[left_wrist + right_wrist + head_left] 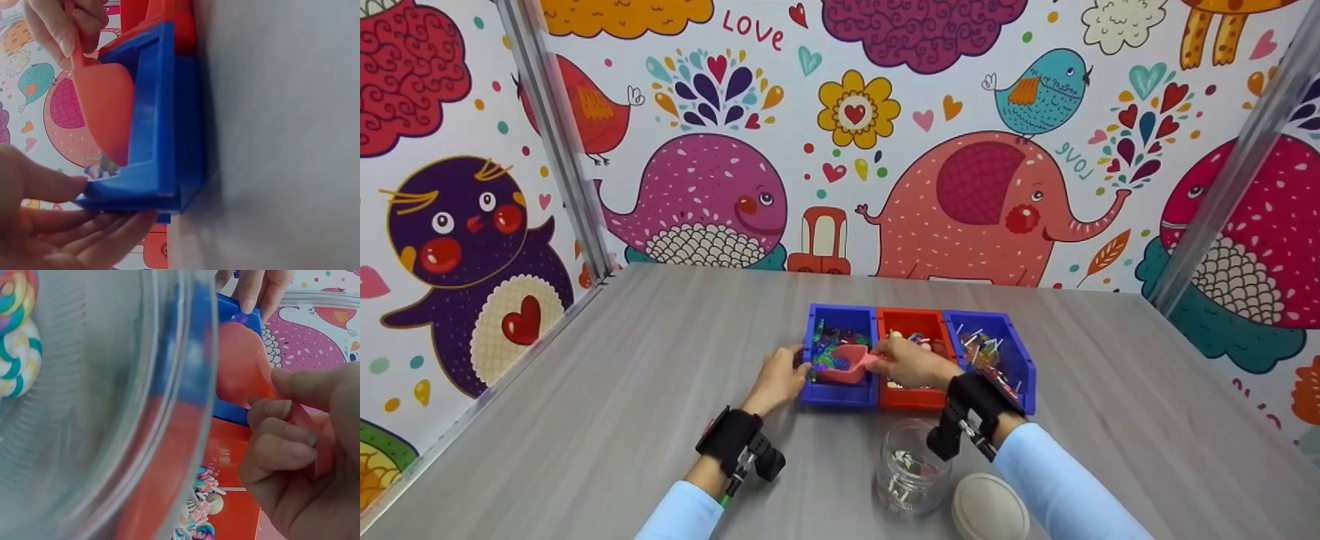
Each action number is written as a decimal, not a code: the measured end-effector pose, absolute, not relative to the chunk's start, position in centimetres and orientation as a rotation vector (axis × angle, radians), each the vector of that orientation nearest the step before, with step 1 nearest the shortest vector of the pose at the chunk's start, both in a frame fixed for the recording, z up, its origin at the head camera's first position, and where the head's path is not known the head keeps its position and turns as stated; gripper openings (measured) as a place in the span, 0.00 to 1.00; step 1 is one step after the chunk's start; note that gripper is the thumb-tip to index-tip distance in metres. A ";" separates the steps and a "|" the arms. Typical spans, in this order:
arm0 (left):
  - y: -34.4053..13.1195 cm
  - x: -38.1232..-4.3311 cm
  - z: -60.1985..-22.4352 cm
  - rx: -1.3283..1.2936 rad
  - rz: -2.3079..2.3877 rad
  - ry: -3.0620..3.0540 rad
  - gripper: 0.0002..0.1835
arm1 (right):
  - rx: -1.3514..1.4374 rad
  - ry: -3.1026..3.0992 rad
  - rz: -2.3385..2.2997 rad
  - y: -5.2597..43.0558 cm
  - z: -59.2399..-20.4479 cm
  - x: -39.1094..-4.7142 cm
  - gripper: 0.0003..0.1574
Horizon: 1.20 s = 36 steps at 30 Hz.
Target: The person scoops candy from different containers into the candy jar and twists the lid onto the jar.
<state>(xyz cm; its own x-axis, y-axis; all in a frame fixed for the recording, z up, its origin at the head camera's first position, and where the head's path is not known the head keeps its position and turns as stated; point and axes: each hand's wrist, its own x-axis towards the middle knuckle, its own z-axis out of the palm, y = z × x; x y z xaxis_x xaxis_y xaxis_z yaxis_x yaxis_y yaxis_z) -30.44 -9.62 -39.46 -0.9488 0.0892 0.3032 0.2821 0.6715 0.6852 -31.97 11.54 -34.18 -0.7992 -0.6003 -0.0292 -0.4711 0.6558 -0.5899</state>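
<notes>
My right hand (913, 363) grips the handle of a pink scoop (849, 366), its bowl down inside the left blue bin (840, 395). In that bin lie colourful, shiny small pieces, green, blue and purple. The left wrist view shows the scoop's bowl (106, 107) tilted against the bin's inner wall. At the bin's left side, my left hand (778, 379) holds the wall, thumb at the rim and fingers along the outside. The scoop's handle runs through the curled fingers of the right hand (304, 444) in the right wrist view.
A red bin (913, 398) with candy-like pieces adjoins the blue one, then another blue bin (1021, 360) with white-stick lollipops. Nearer me stand a clear jar (911, 491) holding a few swirled candies and a whitish round lid (991, 510). Printed walls (840, 172) enclose the table.
</notes>
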 end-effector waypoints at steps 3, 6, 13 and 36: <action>-9.7 -30.4 -39.6 -0.302 -1.157 -2.663 0.19 | -0.851 2.642 -0.896 11.6 -34.2 -32.0 0.15; -9.7 -30.4 -39.6 -0.313 -1.158 -2.671 0.19 | -0.794 2.648 -0.910 11.7 -34.3 -31.9 0.15; -9.8 -30.3 -39.8 -0.342 -1.137 -2.657 0.19 | -0.655 2.634 -0.933 12.2 -34.3 -31.9 0.18; -9.6 -30.3 -39.5 -0.293 -1.153 -2.681 0.20 | -0.760 2.518 -1.123 14.5 -34.0 -31.8 0.29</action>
